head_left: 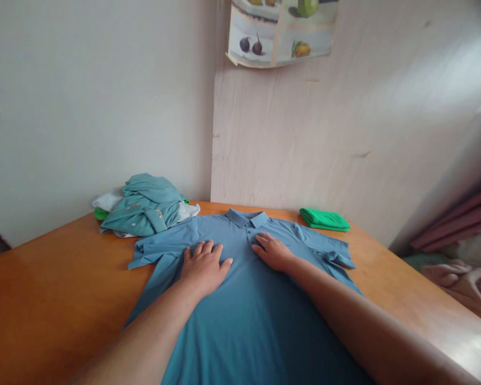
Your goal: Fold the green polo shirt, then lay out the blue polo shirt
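A blue short-sleeved polo shirt [240,299] lies spread front side up, its collar [247,218] toward the wall and its lower part running out of view at the bottom. On the chest at the left, my left hand [206,267] rests palm down with its fingers spread. My right hand [273,251] lies flat beside the button placket, just below the collar, fingers stretched out. Neither hand grips the cloth. Both sleeves are spread outward, and the right one is creased near its opening.
The shirt lies on an orange-brown wooden table [64,289]. A crumpled pile of teal, white and green clothes [148,206] sits at the back left. Toward the back right is a folded green cloth [324,219]. A wall stands behind, with a fruit poster [280,35] on it.
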`<state>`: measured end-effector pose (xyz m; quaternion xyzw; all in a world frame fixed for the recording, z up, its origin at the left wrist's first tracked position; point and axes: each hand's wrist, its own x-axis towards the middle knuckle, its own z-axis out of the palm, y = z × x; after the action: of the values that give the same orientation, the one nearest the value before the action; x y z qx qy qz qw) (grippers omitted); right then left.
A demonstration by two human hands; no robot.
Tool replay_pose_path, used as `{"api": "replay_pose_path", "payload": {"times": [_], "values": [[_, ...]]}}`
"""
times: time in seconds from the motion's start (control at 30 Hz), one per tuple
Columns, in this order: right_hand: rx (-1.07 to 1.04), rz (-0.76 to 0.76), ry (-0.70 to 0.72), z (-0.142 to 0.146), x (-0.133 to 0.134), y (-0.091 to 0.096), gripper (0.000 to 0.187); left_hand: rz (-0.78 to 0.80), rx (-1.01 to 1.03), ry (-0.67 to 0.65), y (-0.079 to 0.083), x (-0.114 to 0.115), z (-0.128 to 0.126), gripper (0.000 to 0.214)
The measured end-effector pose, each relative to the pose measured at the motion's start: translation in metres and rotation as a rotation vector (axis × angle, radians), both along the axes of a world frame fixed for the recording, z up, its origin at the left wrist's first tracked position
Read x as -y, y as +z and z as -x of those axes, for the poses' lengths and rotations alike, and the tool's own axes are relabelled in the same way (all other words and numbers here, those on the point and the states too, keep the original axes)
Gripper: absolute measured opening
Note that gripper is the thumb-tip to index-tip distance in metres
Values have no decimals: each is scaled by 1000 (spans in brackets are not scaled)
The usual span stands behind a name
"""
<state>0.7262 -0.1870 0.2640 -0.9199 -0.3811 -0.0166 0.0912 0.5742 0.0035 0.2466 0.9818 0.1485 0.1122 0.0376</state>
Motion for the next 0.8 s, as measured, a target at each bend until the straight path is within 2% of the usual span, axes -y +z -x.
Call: {"api": "replay_pose_path", "payload": {"times": [0.13,0.23,0.37,0.47,0.53,0.63,0.8], "values": [[-12,16,-99,8,22,-3,65,-9,-14,-7,-3,-4,-3,63],[5,22,-141,8,50,-8,70,-20,-19,-4,-4,-6,-4,63],[-21,77,-154,3,93,-13,66,-26,-30,-3,-4,-7,-5,62],[3,86,-240,-2,113,-10,62,-22,-43,-1,-2,-6,-4,63],[17,76,-280,-2,115,-6,61,-24,-39,-3,-1,-6,-4,62],[29,54,-262,7,106,-2,61,-25,-30,-8,-2,-7,-5,63],[-13,35,-86,33,87,-10,71,-25,-51,-14,-2,-8,-5,66]]}}
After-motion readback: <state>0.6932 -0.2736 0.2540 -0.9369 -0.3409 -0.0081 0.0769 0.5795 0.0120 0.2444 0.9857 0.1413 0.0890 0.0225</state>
